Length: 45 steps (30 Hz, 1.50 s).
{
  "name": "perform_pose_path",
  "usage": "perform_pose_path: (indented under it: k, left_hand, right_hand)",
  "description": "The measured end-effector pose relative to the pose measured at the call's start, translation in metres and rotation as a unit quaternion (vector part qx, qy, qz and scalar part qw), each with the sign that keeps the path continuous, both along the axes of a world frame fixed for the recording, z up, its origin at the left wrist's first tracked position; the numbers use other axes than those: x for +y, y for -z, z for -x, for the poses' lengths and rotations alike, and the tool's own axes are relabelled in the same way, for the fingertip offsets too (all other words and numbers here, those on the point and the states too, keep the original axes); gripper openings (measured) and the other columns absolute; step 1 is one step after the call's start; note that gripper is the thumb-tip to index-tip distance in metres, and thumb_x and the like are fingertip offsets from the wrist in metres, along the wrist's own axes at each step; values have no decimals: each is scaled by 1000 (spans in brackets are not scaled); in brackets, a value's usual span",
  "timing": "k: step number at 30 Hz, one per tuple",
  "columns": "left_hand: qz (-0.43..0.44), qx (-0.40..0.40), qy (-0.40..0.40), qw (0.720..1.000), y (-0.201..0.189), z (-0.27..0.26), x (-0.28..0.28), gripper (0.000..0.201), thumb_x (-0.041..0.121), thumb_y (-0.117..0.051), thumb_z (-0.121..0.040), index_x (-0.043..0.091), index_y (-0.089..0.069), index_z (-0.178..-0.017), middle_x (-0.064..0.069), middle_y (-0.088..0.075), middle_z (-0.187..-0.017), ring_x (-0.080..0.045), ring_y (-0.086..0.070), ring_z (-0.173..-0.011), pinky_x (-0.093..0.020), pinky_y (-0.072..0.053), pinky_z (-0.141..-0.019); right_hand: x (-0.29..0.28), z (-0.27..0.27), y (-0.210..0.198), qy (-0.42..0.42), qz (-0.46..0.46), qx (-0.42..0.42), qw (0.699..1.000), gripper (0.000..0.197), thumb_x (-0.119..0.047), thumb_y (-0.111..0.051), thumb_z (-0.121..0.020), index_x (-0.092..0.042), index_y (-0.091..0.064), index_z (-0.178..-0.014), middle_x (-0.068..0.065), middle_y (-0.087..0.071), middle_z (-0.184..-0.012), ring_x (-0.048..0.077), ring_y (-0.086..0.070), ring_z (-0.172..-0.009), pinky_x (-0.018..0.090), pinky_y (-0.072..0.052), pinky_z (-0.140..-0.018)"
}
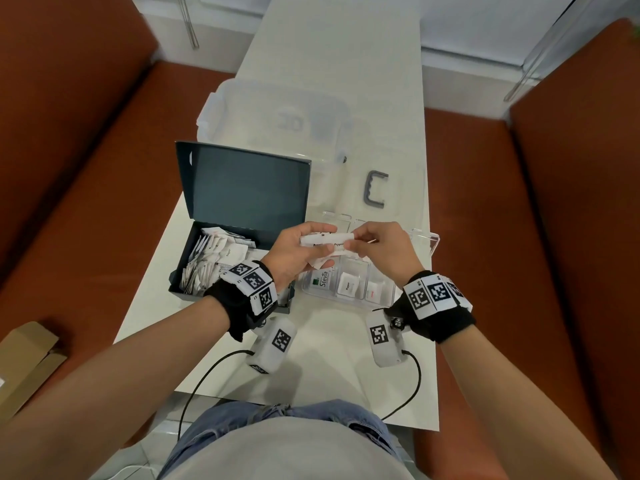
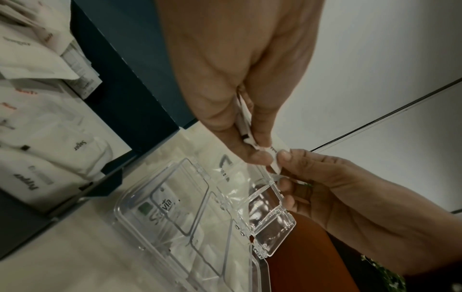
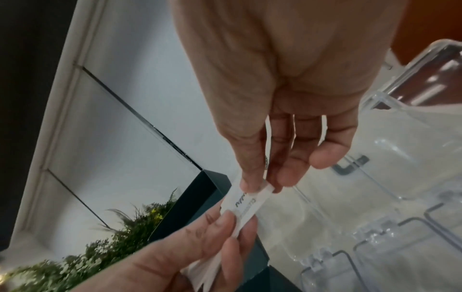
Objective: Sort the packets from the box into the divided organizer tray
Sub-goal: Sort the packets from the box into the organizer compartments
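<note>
Both hands are on paper here: the left hand (image 1: pixel 294 252) grips a small sheaf of white paper packets (image 1: pixel 323 245), thumb clamped over the top, fingers curled beneath, while the right hand (image 1: pixel 379 249) pinches the end of the uppermost white packet printed "Pepper" (image 3: pixel 246 203) between thumb and fingertips (image 3: pixel 250 177). The sheaf hangs in the air, directly above the clear plastic divided organizer tray (image 1: pixel 431 242), touching neither tray nor table.

Below, the tray's near compartments already hold stock: a white packet marked "Stevia" (image 1: pixel 320 282) on the left, another pepper packet (image 1: pixel 348 285) in the middle, a red-lettered white packet (image 1: pixel 372 291) on the right. Just left of the tray sits the dark teal cardboard box (image 1: pixel 242 188), lid propped up, with plenty of packets (image 1: pixel 214 261) heaped inside. So my read: sorting is under way but far from finished.

The step in hand looks like peeling one pepper packet off the bunch. Next it wants a clean separation, just one packet, then a drop into the middle compartment. The risk is thin packets clinging and two going in together.

Further back stand a large translucent plastic storage bin (image 1: pixel 277 116) and a grey U-shaped handle piece (image 1: pixel 375 188) on the white table (image 1: pixel 329 358).
</note>
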<state>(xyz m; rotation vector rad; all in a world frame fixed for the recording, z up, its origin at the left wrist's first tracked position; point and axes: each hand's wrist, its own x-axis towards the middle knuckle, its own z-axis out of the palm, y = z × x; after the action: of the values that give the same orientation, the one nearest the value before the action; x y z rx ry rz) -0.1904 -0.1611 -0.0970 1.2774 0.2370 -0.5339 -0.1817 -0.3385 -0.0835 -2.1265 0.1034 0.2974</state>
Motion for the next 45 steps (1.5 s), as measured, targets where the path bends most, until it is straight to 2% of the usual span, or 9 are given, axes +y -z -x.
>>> perform_pose_path:
  k: [3, 6, 8, 10, 12, 18, 32, 39, 45]
  left_hand:
    - [1, 3, -8, 1000, 1, -1, 2, 28, -8, -62, -87, 6, -64, -111, -16, -67, -108, -22, -71, -83, -24, -59, -64]
    - [-10, -7, -10, 1000, 3, 0, 4, 29, -7, -61, -88, 5, -64, -114, -16, -68, -107, -23, -70, -87, -26, -59, -68]
    - [-10, -12, -11, 1000, 4, 1, 6, 29, -6, -61, -89, 5, -64, -115, -16, -67, -105, -25, -69, -89, -26, -59, -69]
    - [-8, -13, -14, 1000, 4, 2, 6, 28, -7, -60, -89, 4, -63, -115, -17, -66, -104, -26, -67, -90, -26, -59, -69]
    - [-10, -15, -14, 1000, 4, 3, 7, 29, -7, -60, -89, 2, -62, -116, -17, -66, -104, -27, -67, -91, -27, -60, -70]
    - [-17, -18, -13, 1000, 3, 5, 9, 28, -7, -59, -90, 2, -62, -116, -16, -66, -103, -26, -67, -91, -28, -60, -72]
    - [-25, -4, -17, 1000, 4, 6, 13, 25, -6, -59, -90, 4, -63, -113, -14, -67, -100, -22, -68, -86, -30, -60, -74]
    - [-12, 41, -32, 999, 2, 2, 11, 21, 4, -49, -98, 4, -65, -112, -19, -66, -108, -23, -69, -85, -32, -61, -74]
    - [-8, 71, -18, 997, -1, -2, 12, 48, -15, -31, -89, 4, -63, -119, -16, -63, -116, -24, -66, -90, -33, -59, -82]
  right_hand:
    - [-7, -6, -1, 16, -22, 10, 1000, 7, -14, -71, -85, -15, -64, -83, 3, -70, -75, 9, -63, -56, 11, -43, -53]
    - [-16, -14, 4, 30, 41, 1, 999, 4, -11, -66, -87, -14, -64, -85, 10, -72, -80, 12, -64, -59, 19, -47, -57]
    - [-19, -17, 12, -9, 123, 12, 992, 7, -8, -62, -89, -12, -67, -88, 13, -71, -87, 19, -66, -70, 21, -52, -66]
    - [-17, -16, 25, -66, 214, 43, 974, 15, -7, -58, -90, -10, -70, -98, 15, -69, -100, 26, -65, -90, 32, -52, -85]
    - [-11, -12, 37, -107, 277, 65, 953, 21, -8, -54, -92, -12, -70, -106, 14, -66, -108, 29, -63, -98, 37, -52, -89]
    - [7, -3, 55, -181, 372, 69, 908, 24, -11, -50, -93, -18, -67, -109, 9, -66, -109, 31, -62, -101, 39, -49, -90]
    - [16, -2, 74, -192, 437, 31, 878, 21, -22, -58, -92, -16, -61, -112, 7, -65, -109, 27, -60, -102, 38, -37, -92]
    - [9, 0, 67, -200, 419, -1, 886, 26, -26, -51, -95, -18, -63, -115, 3, -67, -108, 25, -58, -103, 36, -35, -90]
    - [0, -1, 26, -109, 264, -52, 957, 24, -20, -50, -93, -13, -73, -97, 7, -72, -90, 28, -63, -87, 37, -49, -83]
